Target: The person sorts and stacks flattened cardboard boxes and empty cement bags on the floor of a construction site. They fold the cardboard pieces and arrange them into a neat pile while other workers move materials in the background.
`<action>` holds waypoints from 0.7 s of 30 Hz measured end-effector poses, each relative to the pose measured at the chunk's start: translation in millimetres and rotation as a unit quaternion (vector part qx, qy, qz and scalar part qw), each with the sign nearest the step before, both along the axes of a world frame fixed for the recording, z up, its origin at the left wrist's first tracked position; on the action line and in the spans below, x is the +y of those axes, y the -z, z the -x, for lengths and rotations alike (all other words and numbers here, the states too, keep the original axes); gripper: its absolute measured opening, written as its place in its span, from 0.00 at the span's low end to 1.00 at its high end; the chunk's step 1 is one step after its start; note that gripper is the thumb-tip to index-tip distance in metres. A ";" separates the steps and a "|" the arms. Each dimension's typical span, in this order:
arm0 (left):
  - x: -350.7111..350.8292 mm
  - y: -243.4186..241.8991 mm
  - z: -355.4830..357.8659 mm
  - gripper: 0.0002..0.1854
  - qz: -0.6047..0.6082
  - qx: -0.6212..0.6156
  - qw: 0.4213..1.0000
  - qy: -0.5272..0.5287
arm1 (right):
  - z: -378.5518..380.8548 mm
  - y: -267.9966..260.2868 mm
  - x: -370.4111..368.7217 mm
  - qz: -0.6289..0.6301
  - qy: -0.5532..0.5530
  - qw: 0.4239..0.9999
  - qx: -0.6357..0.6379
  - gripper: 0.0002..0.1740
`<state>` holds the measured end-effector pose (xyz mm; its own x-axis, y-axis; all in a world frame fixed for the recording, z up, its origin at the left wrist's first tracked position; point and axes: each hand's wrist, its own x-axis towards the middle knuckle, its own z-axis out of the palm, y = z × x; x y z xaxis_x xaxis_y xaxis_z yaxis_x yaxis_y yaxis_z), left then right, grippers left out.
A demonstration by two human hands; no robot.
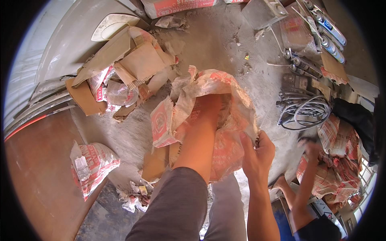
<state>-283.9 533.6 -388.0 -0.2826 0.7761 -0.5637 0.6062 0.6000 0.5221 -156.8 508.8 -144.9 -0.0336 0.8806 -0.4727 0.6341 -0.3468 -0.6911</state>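
Observation:
A torn, dusty woven sack (226,153) with red print hangs open-mouthed in front of me. My left forearm reaches down into its mouth, and the sack hides my left hand. At the sack's right edge, my right hand (261,153) grips the frayed rim between thumb and fingers. A stiff flap (162,120) with a red printed panel folds out on the sack's left side. Pieces of brown cardboard (155,162) show below that flap.
Left are a heap of cardboard (144,61) and a red-and-white sack (95,165). Spray-type cans (330,45) and a coiled grey hose or cable (304,108) lie right. Another person's hand (312,149) is beside stacked sacks (334,174). Litter (135,197) lies near my legs.

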 end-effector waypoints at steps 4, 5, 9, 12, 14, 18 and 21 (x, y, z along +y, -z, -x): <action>-25.4 -27.5 -0.5 0.22 0.042 -0.054 0.998 0.011 | -0.8 7.0 -0.8 -0.027 0.000 1.000 0.015 0.15; -34.9 -38.3 -1.4 0.22 0.049 -0.056 0.997 0.009 | 1.0 7.3 0.6 -0.028 -0.003 1.000 0.010 0.15; -62.4 -112.6 -17.8 0.19 0.042 -0.022 0.997 0.054 | -2.8 14.2 4.9 -0.042 0.012 0.999 -0.002 0.16; -95.9 -213.6 4.2 0.20 -0.021 -0.123 0.992 0.023 | -8.3 19.8 4.7 -0.045 0.001 0.998 -0.044 0.16; -135.0 -262.4 21.0 0.20 -0.139 -0.162 0.973 -0.087 | -6.5 18.4 3.7 -0.042 -0.009 0.998 -0.050 0.17; -206.8 -320.0 58.1 0.21 -0.131 -0.188 0.952 -0.202 | -17.0 31.5 1.3 -0.057 0.015 0.998 -0.033 0.17; -262.1 -311.4 67.8 0.19 -0.165 -0.284 0.843 -0.426 | -18.5 27.6 4.8 -0.072 -0.001 0.996 -0.053 0.17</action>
<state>-351.7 271.4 -76.7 -0.5737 0.5692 -0.5890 -0.3760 0.4558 0.8068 -138.2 513.6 -172.5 0.0085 0.9394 -0.3427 0.7073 -0.2479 -0.6620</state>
